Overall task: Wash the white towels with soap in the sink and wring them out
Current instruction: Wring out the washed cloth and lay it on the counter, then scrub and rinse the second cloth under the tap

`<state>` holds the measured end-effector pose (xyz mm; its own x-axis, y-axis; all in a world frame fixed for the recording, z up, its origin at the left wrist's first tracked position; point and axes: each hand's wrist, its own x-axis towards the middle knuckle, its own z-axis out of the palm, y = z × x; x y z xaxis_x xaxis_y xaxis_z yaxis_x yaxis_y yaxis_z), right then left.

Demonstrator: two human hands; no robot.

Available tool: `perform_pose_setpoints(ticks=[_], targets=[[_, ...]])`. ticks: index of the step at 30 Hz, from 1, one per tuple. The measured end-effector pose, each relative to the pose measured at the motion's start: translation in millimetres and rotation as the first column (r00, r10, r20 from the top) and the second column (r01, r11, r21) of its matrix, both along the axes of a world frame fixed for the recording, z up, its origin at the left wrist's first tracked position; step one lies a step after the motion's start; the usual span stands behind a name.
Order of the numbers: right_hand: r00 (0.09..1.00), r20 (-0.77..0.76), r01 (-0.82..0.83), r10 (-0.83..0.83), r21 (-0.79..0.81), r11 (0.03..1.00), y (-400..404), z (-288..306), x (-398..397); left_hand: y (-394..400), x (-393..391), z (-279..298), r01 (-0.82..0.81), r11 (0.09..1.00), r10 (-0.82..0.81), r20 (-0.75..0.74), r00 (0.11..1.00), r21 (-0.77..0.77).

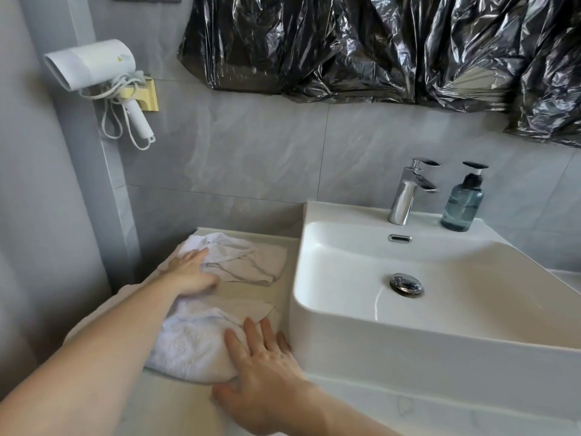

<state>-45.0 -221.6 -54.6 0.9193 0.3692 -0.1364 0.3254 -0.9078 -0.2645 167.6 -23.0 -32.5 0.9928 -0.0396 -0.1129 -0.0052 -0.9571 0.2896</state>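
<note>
Two white towels lie on the worktop [284, 247] at 9 o'clock from the sink [440, 313]. The left hand [188, 273] rests flat, fingers straight, on the far towel [248, 262], gripping nothing. The right hand [264, 372] lies spread on the near towel [195, 341], its grip open too. The soap bottle [462, 202] stands at 3 o'clock from the tap [408, 190].

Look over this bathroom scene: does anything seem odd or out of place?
Yes. Crinkled black plastic covers the wall above the sink, where a mirror might hang; what is behind it is hidden. The hair dryer's cord dangles in loose loops. Both towels lie rumpled on the counter.
</note>
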Motion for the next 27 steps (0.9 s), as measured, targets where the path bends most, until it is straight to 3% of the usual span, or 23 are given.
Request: perform_pose_setpoints(ticks=[3,7,11,15,19,23,27], targets=[[1.000,-0.021,0.007,-0.007,-0.008,1.000,3,3,2,-6,11,-10,-0.093,0.991,0.088,0.060,0.994,0.096],[0.997,-0.073,0.001,0.007,0.111,0.994,-7,23,-3,-16,9,-2,-0.063,0.965,0.031,0.128,0.991,0.254],[0.994,0.108,-0.051,0.020,0.295,0.954,-30,67,-20,-20,-7,20,-0.094,0.973,0.045,0.229,0.972,0.209],[0.978,0.164,0.032,-0.131,0.500,0.866,-56,113,-32,-30,-31,81,0.003,0.987,-0.065,0.387,0.920,0.158],[0.928,0.237,0.127,-0.286,0.520,0.845,-80,151,-30,-60,-69,160,0.132,0.991,-0.108,0.583,0.805,0.002],[0.918,0.077,0.238,-0.389,0.678,0.696,-100,181,-29,-106,-114,238,0.329,0.943,-0.193,0.714,0.673,-0.055],[0.918,0.014,0.229,-0.397,0.798,0.557,-128,198,-29,-157,-150,289,0.440,0.898,-0.330,0.681,0.654,0.012]])
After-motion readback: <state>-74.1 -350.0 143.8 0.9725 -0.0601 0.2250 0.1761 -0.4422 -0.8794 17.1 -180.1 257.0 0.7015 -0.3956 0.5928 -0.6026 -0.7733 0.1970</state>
